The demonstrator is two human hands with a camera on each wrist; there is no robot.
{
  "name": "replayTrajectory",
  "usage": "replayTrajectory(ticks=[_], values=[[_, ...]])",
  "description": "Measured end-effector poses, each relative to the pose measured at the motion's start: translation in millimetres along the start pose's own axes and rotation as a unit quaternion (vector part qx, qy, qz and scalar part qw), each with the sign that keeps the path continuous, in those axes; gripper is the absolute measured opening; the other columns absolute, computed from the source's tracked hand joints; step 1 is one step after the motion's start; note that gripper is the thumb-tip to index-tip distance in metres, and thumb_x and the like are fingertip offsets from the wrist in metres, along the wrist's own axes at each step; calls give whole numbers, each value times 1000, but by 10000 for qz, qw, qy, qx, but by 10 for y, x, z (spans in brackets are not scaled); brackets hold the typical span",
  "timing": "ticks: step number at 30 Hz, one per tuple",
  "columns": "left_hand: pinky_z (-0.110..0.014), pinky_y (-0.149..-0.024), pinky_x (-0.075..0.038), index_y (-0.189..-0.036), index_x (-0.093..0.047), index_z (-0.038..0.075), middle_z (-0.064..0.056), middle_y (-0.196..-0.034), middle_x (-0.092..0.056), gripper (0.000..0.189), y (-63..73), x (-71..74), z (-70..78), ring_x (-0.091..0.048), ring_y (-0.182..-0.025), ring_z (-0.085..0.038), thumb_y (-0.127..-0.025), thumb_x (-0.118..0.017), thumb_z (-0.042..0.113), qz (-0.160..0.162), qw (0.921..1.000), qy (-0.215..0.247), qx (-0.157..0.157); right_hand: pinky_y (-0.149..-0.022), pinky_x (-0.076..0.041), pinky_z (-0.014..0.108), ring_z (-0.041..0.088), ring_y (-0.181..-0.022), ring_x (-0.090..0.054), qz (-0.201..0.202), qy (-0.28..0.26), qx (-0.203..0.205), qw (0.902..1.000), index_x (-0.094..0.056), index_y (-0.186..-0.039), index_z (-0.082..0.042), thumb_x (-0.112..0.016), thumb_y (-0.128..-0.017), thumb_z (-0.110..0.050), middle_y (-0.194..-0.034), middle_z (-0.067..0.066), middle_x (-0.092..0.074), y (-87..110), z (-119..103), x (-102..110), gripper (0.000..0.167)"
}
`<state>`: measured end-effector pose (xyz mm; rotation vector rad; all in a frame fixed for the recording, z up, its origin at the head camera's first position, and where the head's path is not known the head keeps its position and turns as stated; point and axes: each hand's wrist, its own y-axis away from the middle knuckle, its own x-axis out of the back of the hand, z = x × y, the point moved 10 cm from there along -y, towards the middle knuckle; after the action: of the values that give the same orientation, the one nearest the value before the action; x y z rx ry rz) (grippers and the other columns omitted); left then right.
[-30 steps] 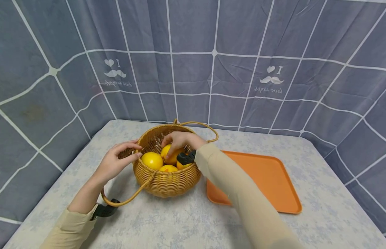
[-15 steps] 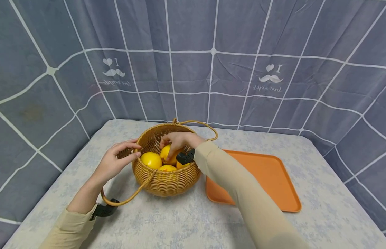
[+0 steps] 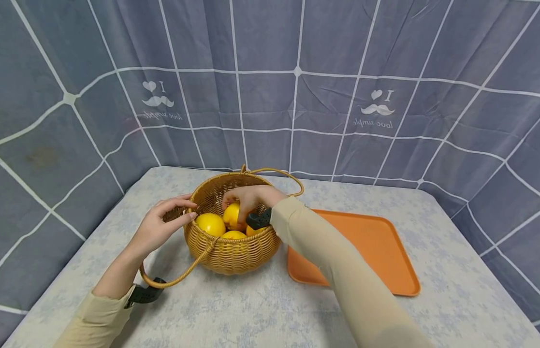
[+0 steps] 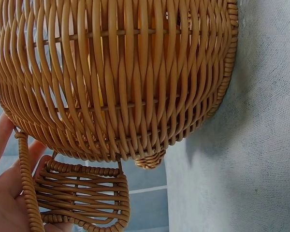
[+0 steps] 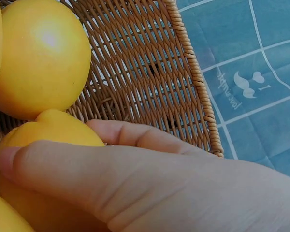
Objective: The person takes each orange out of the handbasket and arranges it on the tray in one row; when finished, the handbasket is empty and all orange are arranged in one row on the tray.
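Observation:
A round wicker basket (image 3: 232,256) stands on the table with several yellow fruits in it. My right hand (image 3: 248,197) reaches inside and grips a lemon (image 3: 231,215), its thumb across the near side and its fingers on the far side. In the right wrist view the nub of this lemon (image 5: 53,121) shows above the thumb. My left hand (image 3: 158,222) holds the basket's left rim, its fingers and thumb around a small wicker ear (image 4: 82,193). Beside the held lemon lie another yellow fruit (image 3: 211,224) and a partly hidden one (image 3: 233,235).
To the right lies an orange tray (image 3: 365,241), partly covered by my right sleeve (image 3: 335,261). One basket handle (image 3: 178,280) droops toward the front left; the other handle (image 3: 291,179) leans out to the back right. A grey-blue checked curtain (image 3: 270,96) hangs behind the table.
My right hand's thumb has shifted lower around the lemon, leaving more of the fruit showing. My left hand keeps its place on the basket rim.

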<state>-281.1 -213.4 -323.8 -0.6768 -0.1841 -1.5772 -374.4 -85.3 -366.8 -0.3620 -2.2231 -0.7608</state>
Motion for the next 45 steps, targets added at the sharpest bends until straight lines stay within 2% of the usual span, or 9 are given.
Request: replayTrajectory(ticks=[6, 12, 18, 22, 26, 30, 33, 39, 45], values=[[-24, -92, -36, -116, -64, 8, -6, -141, -44, 32, -4, 23, -4, -34, -128, -28, -91, -63, 29, 44, 10000, -25, -32, -76, -44, 20, 16, -98, -44, 73, 194, 267, 9994, -54, -111, -13, -81, -69, -5, -108, 6, -47, -17, -65, 36, 51], [-26, -92, -36, -116, -64, 8, -7, -141, -44, 31, -4, 24, 2, -34, -127, -29, -92, -63, 28, 48, 9999, -28, -90, -76, -45, 23, 17, -98, -44, 428, 307, 201, 9984, -55, -109, -19, -81, -67, -6, -110, 2, -46, 10, -59, 106, 51], [-39, -95, -36, -116, -64, 9, -6, -142, -43, 31, 5, 14, -4, -33, -129, -30, -92, -63, 28, 13, 10000, -26, -42, -74, -49, 25, 20, -97, -48, 665, -128, 457, 9967, -55, -109, -17, -76, -68, -1, -115, 3, -45, 55, -95, 167, 49], [-24, -93, -38, -116, -64, 7, -7, -141, -43, 31, 9, 16, -3, -35, -128, -30, -92, -63, 27, 2, 9999, 51, -106, -76, -48, 25, 19, -97, -49, 789, -287, 660, 9943, -55, -111, -17, -76, -70, -1, -117, 2, -46, 89, -146, 223, 49], [-11, -89, -37, -116, -63, 3, -10, -141, -43, 31, 11, 17, -5, -37, -128, -31, -92, -62, 24, -26, 9995, 245, -209, -81, -47, 25, 17, -101, -49, 921, -412, 1112, 9887, -54, -115, -15, -78, -71, -5, -121, 0, -47, 187, -291, 321, 51], [-11, -89, -37, -116, -63, 4, -9, -141, -43, 32, 5, 16, -7, -37, -128, -31, -92, -62, 25, -37, 9995, 259, -181, -86, -46, 27, 18, -102, -50, 1131, -793, 1663, 9764, -52, -119, -11, -79, -72, -7, -123, 1, -48, 422, -442, 488, 54], [-16, -91, -37, -116, -63, 5, -8, -141, -43, 32, 11, 15, -15, -36, -128, -30, -92, -63, 26, -27, 9998, 187, -91, -87, -47, 31, 20, -104, -51, 1430, -1073, 1928, 9648, -51, -120, -12, -80, -72, -10, -124, 2, -47, 646, -444, 610, 56], [-44, -97, -33, -115, -64, 8, -8, -141, -44, 31, 5, 27, -13, -33, -129, -30, -91, -64, 28, 9, 9999, 97, -41, -90, -46, 39, 26, -109, -53, 1893, -1711, 2335, 9383, -46, -131, -8, -78, -74, -8, -129, 7, -48, 1107, -209, 740, 65], [-50, -98, -31, -115, -64, 7, -7, -141, -44, 33, 1, 38, -7, -33, -128, -29, -90, -65, 28, 49, 9999, 141, 6, -88, -48, 39, 28, -104, -53, 2208, -2231, 2717, 9098, -40, -139, -1, -74, -76, -3, -131, 16, -45, 1540, 53, 717, 72]])
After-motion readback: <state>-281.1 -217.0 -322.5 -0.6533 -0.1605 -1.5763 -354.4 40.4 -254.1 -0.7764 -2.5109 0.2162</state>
